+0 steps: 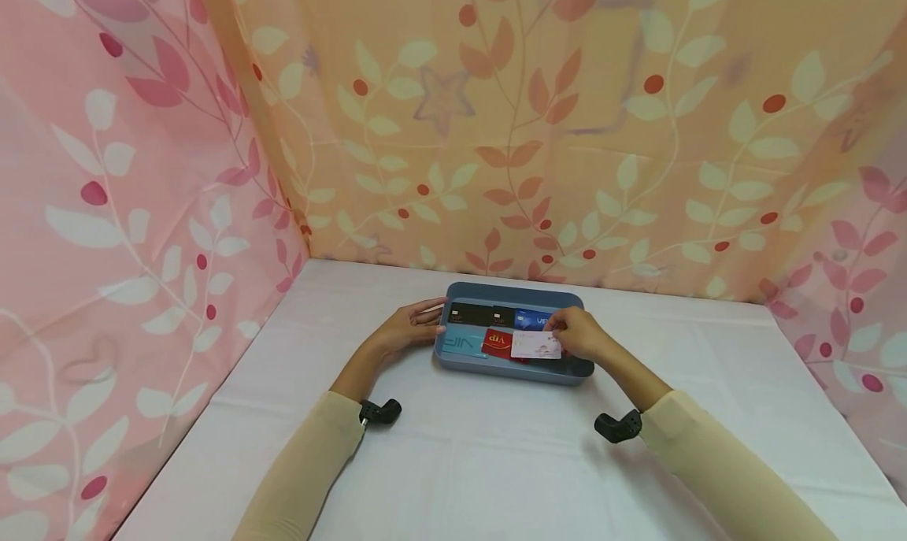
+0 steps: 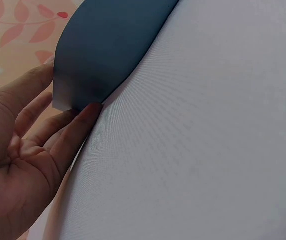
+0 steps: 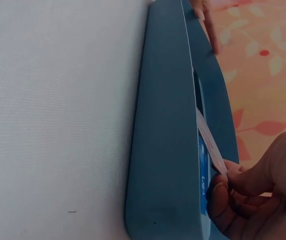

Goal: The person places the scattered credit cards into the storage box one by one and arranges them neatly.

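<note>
A blue-grey tray [image 1: 513,374] stands on the white-covered table with several cards in it. My right hand [image 1: 583,335] pinches a pale pink card [image 1: 533,345] by its right end, over the tray's front right part; the right wrist view shows this card [image 3: 211,142] tilted between thumb and fingers [image 3: 219,200]. Under or beside it lie a red VIP card [image 1: 497,342], a teal card [image 1: 464,341], black cards [image 1: 469,314] and a blue VIP card [image 1: 531,320]. My left hand [image 1: 407,328] touches the tray's left end with extended fingers, as the left wrist view [image 2: 27,145] also shows.
The white tablecloth [image 1: 453,462] spreads around the tray. Behind stands an orange leaf-patterned curtain [image 1: 524,131], close to the tray's far side. A pink patterned curtain [image 1: 127,210] borders the left. Each wrist wears a black camera mount [image 1: 383,412].
</note>
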Demonstrator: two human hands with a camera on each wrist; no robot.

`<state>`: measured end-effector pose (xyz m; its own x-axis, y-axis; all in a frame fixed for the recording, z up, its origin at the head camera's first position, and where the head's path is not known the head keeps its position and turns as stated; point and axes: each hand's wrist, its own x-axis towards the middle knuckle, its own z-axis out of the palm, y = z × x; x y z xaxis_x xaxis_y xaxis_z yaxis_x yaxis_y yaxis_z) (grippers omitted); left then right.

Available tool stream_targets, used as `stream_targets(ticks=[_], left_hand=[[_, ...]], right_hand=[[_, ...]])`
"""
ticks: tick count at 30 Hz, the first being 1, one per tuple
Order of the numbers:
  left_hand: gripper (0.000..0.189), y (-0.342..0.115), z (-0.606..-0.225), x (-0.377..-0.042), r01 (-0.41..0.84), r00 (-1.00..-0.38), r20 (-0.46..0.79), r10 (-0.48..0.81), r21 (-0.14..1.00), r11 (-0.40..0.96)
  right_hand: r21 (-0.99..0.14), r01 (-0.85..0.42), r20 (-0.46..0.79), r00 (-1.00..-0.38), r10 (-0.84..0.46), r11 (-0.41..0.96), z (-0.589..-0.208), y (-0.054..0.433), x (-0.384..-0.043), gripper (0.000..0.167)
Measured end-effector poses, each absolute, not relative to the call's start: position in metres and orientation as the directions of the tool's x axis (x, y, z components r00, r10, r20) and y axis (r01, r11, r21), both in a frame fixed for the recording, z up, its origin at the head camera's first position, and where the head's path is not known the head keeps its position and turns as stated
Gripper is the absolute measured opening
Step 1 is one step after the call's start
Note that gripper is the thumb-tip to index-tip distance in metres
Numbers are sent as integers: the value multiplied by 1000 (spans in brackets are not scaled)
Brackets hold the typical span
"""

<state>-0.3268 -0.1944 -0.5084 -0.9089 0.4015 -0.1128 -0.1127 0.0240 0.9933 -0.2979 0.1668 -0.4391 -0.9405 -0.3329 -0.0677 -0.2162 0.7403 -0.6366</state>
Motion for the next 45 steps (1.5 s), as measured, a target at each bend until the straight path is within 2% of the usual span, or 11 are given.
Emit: stream_targets(ticks=[30,45], left_hand=[[71,-195,-510,-326,-108,-911,-107,398,994,20],[70,-194,-507,-325,-120,-912,-113,394,993,6]], right_hand=[[-603,-184,-96,-949,-299,776,-455,164,-305,26],[-576,-153,-119,-956,-267,803,-456,161,-307,23]])
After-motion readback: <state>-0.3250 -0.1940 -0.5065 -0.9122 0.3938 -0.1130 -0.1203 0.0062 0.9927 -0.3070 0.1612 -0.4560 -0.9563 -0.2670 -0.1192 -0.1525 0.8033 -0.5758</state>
